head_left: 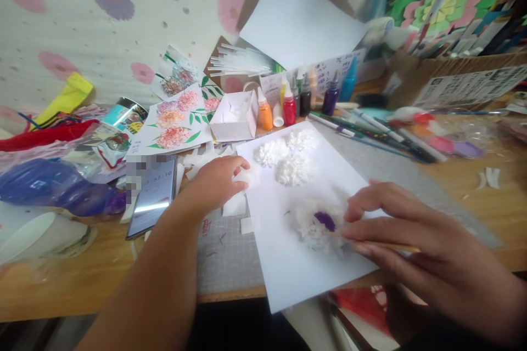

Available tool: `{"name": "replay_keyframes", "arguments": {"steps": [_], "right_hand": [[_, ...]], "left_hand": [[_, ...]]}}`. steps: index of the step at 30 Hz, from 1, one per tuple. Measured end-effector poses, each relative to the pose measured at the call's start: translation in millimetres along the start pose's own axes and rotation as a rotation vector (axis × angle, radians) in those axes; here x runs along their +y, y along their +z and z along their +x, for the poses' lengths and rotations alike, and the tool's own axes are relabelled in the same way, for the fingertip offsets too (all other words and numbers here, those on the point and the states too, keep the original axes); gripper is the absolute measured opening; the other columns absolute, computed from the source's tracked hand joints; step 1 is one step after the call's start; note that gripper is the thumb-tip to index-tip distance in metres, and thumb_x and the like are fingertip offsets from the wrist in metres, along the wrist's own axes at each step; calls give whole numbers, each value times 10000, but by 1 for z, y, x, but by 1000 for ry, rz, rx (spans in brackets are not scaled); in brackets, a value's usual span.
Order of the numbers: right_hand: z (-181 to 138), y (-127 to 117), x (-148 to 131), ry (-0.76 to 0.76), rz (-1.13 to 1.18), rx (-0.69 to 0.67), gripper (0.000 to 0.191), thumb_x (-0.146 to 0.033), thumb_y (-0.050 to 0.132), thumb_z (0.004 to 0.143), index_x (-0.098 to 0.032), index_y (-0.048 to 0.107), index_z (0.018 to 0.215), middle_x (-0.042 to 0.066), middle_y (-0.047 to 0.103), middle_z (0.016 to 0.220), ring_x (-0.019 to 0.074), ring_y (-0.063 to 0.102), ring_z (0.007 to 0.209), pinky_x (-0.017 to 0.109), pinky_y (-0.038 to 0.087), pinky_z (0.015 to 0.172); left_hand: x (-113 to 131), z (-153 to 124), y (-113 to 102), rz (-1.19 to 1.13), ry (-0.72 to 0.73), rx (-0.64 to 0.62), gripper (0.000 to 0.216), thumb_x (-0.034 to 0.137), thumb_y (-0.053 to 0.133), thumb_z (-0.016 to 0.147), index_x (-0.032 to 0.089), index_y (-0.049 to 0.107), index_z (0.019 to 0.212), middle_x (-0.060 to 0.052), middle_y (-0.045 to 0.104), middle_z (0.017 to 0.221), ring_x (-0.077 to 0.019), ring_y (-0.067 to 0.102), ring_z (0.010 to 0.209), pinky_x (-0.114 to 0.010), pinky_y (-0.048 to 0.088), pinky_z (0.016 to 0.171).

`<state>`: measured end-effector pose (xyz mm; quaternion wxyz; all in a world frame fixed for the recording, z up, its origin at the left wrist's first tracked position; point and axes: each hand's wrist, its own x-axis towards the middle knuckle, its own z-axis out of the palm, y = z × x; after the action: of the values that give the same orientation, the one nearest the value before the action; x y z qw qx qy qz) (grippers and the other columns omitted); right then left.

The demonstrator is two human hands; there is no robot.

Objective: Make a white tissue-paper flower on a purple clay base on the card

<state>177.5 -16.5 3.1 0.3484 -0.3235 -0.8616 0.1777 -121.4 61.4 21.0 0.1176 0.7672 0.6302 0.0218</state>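
A white paper sheet [269, 263] lies on the grey cutting mat [222, 263]. Three ruffled white tissue clusters [294, 170] are grouped on its upper part. Lower down is another white tissue cluster [310, 238], round a purple patch [325, 221]. My right hand [403, 230] pinches a thin wooden stick [397, 247], whose tip end reaches this lower cluster. At the sheet's left edge, my left hand [222, 175] has its thumb and fingers curled round a white tissue piece [247, 176]. Loose white paper scraps [234, 205] lie beneath and beside it.
Left stand a phone [154, 197], a paper cup [37, 236] and painted flower cards [173, 120]. Behind the sheet are a small white box [234, 115] and several paint bottles [289, 107]. Pens [374, 129] and a cardboard box [465, 79] occupy the right.
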Motion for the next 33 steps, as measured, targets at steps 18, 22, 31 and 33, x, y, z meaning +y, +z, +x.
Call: {"name": "replay_keyframes", "arguments": {"steps": [18,22,31,33], "right_hand": [[-2,-3,0,9,39,-2,160,-198,538,878,-221,685,939,80,580,936,211,558,891,386,470,770],[-2,-5,-2,12,51,-16,153,-195,545,877,-211,688,930,79,588,939,205,562,889,385,465,781],[3,4,2,76,42,110,154,-195,590,864,-230,698,968,66,598,931,184,568,891,327,475,747],[3,8,1,56,52,80,163,-210,574,877,-251,699,973,61,599,931,187,555,887,355,460,769]], "left_hand": [[72,-24,16,-858,109,96,161,333,636,762,180,599,727,28,548,618,-92,459,551,-221,361,517],[85,-26,28,-959,150,-137,165,335,627,790,178,604,745,37,534,628,-74,447,547,-201,363,510],[81,-20,29,-1048,120,-196,153,324,614,807,173,588,817,21,571,720,-92,517,629,-206,416,567],[81,-19,30,-1057,116,-203,147,293,635,787,175,586,859,16,587,763,-97,534,664,-207,420,582]]}}
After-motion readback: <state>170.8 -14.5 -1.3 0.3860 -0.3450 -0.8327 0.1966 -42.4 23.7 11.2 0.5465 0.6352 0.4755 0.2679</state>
